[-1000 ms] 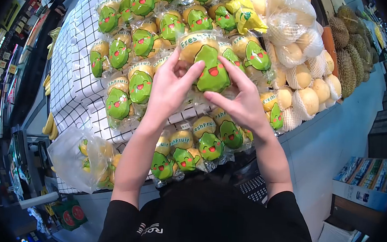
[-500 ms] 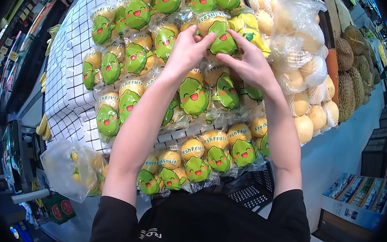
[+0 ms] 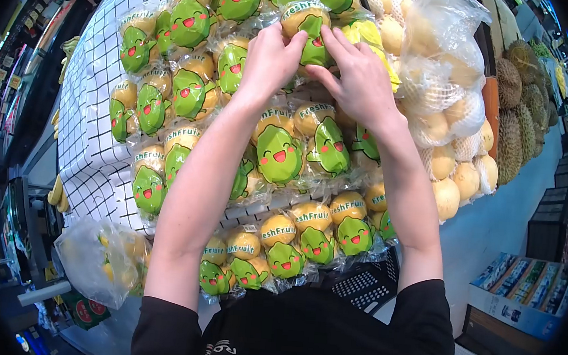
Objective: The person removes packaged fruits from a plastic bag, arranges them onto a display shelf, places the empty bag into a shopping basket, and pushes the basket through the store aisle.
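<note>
Both of my hands are around a clear plastic bag of round yellow fruit [image 3: 313, 36], printed "FreshFruit" with a smiling green cartoon, at the far part of the display. My left hand [image 3: 270, 59] grips its left side, thumb toward the front. On its right side, my right hand [image 3: 362, 77] presses with curved fingertips, its thumb lower down near the bottom of the bag. Similar bags of fruit [image 3: 278, 154] lie in rows beneath and around my hands. A yellow package [image 3: 368, 37] is just right of the held bag.
A checked white cloth [image 3: 89, 115] covers the stand. Fruit in foam nets [image 3: 454, 177] and a clear plastic bag [image 3: 436, 29] are on the right, durians [image 3: 518, 129] beyond. Another bagged bunch of yellow fruit [image 3: 104, 260] sits at lower left. A black perforated crate [image 3: 369, 281] is near my body.
Both hands have shifted slightly away from me and left with the bag, which now appears higher in view. The camera view has also moved a little.
</note>
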Demonstrator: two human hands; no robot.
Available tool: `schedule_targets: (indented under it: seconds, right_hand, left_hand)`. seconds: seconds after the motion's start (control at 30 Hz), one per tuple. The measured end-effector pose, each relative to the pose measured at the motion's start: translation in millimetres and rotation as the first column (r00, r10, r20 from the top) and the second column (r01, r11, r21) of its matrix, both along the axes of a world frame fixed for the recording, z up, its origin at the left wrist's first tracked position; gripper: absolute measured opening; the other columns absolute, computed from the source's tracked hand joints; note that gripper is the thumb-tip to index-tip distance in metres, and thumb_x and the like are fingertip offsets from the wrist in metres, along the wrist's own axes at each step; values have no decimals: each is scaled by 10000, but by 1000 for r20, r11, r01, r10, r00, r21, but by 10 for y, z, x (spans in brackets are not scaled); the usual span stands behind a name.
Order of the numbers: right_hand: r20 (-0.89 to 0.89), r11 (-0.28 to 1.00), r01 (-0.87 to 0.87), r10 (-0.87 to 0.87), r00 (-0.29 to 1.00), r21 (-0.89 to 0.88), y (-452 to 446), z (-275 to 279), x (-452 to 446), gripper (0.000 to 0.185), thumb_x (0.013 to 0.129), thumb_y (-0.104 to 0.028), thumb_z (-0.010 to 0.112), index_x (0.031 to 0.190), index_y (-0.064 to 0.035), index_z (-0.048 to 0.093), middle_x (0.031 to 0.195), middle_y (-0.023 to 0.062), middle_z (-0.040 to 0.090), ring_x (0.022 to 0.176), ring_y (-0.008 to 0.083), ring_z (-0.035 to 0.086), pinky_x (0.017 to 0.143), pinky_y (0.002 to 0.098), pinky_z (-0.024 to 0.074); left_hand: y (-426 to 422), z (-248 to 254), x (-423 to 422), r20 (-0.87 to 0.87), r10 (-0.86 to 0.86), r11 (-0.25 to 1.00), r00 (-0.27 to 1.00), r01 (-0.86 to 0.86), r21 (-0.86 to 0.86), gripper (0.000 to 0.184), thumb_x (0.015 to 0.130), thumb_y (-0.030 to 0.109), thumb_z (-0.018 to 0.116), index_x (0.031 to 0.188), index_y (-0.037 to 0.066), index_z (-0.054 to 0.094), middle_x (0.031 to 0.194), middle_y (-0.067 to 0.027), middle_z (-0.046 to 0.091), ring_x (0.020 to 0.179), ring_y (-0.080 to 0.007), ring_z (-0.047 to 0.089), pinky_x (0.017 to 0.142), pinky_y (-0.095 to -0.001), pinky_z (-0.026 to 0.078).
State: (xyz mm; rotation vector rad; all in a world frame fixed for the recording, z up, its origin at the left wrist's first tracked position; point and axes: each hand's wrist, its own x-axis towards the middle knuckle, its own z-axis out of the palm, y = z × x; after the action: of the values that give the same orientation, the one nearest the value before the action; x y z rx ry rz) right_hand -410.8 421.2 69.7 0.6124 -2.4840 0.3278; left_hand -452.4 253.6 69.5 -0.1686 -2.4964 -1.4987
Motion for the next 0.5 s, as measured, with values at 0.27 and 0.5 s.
schedule_targets:
  seconds: [0.27,0.5]
  right_hand:
    - [-125,996,27,-16,992,87,-38,-38,6,632,858,-385,679,1383,-89,487,1254,166,606,1023,317,613,885,446,448]
    - [-35,998,-60,61,998,2,29,-152,-128,642,886,-400,631,1415,-86,447,1405,219,478,1323,371,431,1086,541,319]
  left_hand:
    - [-117,13,65,57,12,998,998,-8,-63,435,852,352,665,924,-78,661,822,-214,687,801,-374,679,721,-422,520]
    - [2,-56,278,-240,-63,935,969,-27,-354,627,894,359,642,1370,-18,488,1022,-188,687,883,-289,666,816,-360,511]
